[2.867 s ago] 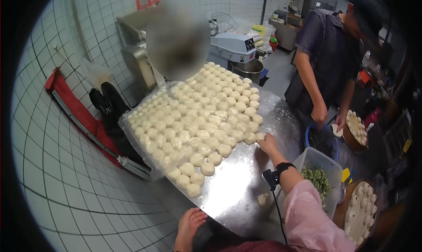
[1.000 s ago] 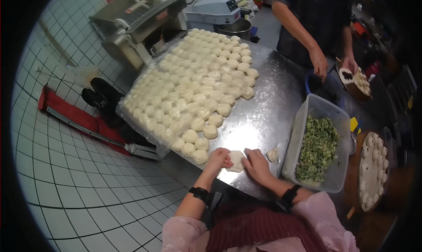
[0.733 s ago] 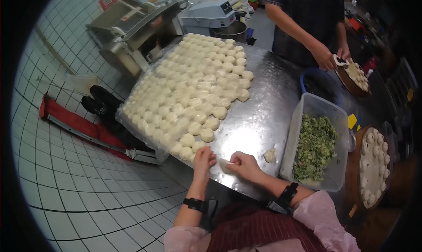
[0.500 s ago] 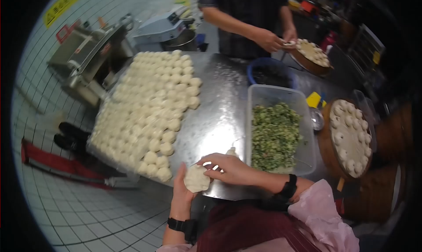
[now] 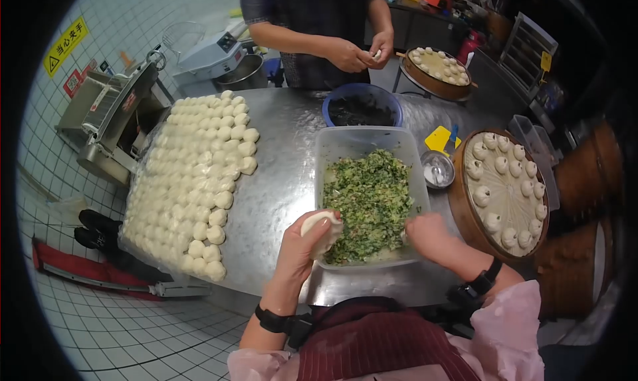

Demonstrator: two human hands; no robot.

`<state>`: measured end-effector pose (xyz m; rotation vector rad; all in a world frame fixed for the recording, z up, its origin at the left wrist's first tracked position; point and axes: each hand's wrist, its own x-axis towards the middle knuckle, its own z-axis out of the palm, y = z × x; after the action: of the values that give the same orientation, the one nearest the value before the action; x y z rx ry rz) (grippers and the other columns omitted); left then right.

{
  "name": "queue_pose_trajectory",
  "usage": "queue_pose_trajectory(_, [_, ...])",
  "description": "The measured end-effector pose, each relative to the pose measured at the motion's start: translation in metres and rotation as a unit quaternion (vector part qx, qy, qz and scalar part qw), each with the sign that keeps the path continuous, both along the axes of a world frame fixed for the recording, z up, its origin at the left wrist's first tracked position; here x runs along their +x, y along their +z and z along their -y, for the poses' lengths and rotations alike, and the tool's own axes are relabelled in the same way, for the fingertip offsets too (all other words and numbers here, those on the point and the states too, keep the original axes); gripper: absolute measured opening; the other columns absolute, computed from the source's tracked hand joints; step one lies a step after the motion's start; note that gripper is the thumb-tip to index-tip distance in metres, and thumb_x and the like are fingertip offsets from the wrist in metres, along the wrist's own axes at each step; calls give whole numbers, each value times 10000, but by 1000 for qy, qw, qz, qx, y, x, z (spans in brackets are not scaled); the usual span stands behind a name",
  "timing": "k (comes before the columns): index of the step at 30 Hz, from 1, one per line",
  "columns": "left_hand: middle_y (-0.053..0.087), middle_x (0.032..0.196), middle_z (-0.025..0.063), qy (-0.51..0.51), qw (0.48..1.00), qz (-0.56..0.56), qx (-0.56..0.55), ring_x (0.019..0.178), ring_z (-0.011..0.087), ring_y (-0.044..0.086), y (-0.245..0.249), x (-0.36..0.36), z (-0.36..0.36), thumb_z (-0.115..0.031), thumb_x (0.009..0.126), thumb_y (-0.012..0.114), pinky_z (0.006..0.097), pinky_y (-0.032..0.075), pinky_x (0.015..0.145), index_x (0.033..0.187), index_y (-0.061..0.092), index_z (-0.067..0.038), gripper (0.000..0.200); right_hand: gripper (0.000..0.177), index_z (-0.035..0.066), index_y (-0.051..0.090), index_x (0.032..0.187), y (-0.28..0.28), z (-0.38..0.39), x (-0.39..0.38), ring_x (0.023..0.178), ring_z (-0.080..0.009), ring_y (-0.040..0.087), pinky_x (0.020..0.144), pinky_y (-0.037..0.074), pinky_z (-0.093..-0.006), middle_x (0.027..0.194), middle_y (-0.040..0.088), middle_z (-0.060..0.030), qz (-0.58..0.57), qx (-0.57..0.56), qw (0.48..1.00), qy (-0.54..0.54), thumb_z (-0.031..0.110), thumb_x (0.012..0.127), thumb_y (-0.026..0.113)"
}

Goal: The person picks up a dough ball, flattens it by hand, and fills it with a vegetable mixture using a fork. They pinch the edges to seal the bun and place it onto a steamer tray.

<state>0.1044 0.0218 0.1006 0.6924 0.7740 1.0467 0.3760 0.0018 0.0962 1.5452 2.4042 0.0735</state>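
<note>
A flattened round of pale dough (image 5: 321,231) rests in my left hand (image 5: 296,249), its fingers and thumb curled around it, beside the near left corner of a clear plastic tub (image 5: 369,134). Chopped green filling (image 5: 369,201) lies inside the tub. My right hand (image 5: 432,236) is closed at the tub's right edge, with its fingertips at the filling; a small pale bit shows at them, too blurred to name. Many dough balls (image 5: 193,161) sit in rows on the left of the metal table, partly under plastic film.
A round steamer (image 5: 458,208) of pleated buns stands at the right, near a metal bowl (image 5: 438,169) and a yellow scraper (image 5: 440,140). Behind the tub is a blue basin (image 5: 362,95). Across the table a person (image 5: 312,32) handles dough beside another steamer (image 5: 435,82).
The view has turned right. My left hand has carried the dough round to the tub, and my right hand has let go of it and moved to the tub's right side.
</note>
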Motion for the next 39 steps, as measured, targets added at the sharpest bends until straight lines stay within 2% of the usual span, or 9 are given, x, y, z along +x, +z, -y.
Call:
queue_pose_trajectory(5, [644, 1053, 118, 39, 997, -69, -27, 909, 173, 634, -6, 23, 0, -187, 907, 585, 284, 523, 760, 1162, 512, -29, 309, 110, 50, 593, 777, 31, -5, 9, 617, -334, 632, 554, 480, -451, 651, 627, -157, -226, -14, 974, -29, 132, 796, 522])
queue_pose_trajectory(8, [641, 1065, 119, 107, 989, -98, 7, 913, 173, 634, -16, 28, 4, -199, 920, 567, 282, 526, 760, 1160, 509, -26, 301, 169, 29, 585, 759, 6, -12, 8, 625, -370, 616, 585, 483, -476, 656, 616, -185, -225, -23, 974, -31, 158, 825, 497])
queue_pose_trajectory(15, [631, 1095, 137, 206, 971, -110, 59, 937, 183, 638, -35, 23, 11, -158, 915, 570, 285, 534, 776, 1158, 513, -13, 289, 218, 20, 613, 780, -17, -1, -23, 698, -385, 620, 665, 490, -478, 724, 637, -199, -296, -164, 940, -50, 188, 818, 480])
queue_pose_trajectory(21, [630, 1095, 141, 210, 973, -90, 43, 922, 191, 646, -36, 23, 11, -162, 911, 580, 295, 545, 770, 1150, 525, -4, 292, 278, 83, 691, 945, -16, -6, -36, 831, -345, 633, 775, 492, -428, 889, 666, -180, -284, -286, 911, -83, 241, 828, 495])
queue_pose_trajectory(23, [631, 1089, 140, 213, 972, -84, 49, 914, 193, 648, -35, 23, 10, -166, 912, 581, 297, 547, 767, 1148, 526, -3, 292, 293, 126, 698, 997, -21, -13, -28, 853, -331, 632, 792, 492, -402, 930, 672, -155, -351, -381, 848, -116, 273, 833, 505])
queue_pose_trajectory(26, [635, 1070, 138, 212, 975, -62, 29, 900, 193, 650, -32, 22, 11, -175, 911, 585, 295, 552, 749, 1148, 524, -5, 298, 275, 129, 700, 965, -19, -14, -14, 826, -326, 634, 762, 495, -401, 891, 678, -142, -423, -365, 820, -126, 278, 842, 505])
queue_pose_trajectory(30, [638, 1053, 135, 226, 972, -57, 36, 888, 191, 650, -33, 22, 11, -194, 909, 593, 291, 554, 735, 1150, 520, -10, 311, 269, 104, 694, 923, -6, -16, -16, 791, -328, 634, 737, 494, -423, 840, 671, -153, -370, -248, 883, -150, 251, 855, 479])
queue_pose_trajectory(32, [639, 1047, 134, 221, 972, -62, 38, 887, 191, 650, -33, 24, 12, -198, 908, 594, 291, 554, 735, 1151, 517, -9, 318, 266, 73, 680, 887, -18, -9, -28, 763, -342, 631, 724, 490, -450, 801, 656, -176, -293, -162, 938, -88, 218, 851, 459])
queue_pose_trajectory(39, [641, 1043, 135, 242, 964, -96, 47, 887, 187, 646, -38, 25, 10, -196, 911, 590, 293, 541, 757, 1159, 507, 5, 329, 259, 57, 676, 884, -25, -11, -49, 777, -367, 624, 733, 493, -454, 823, 649, -199, -320, -228, 920, -5, 194, 822, 464])
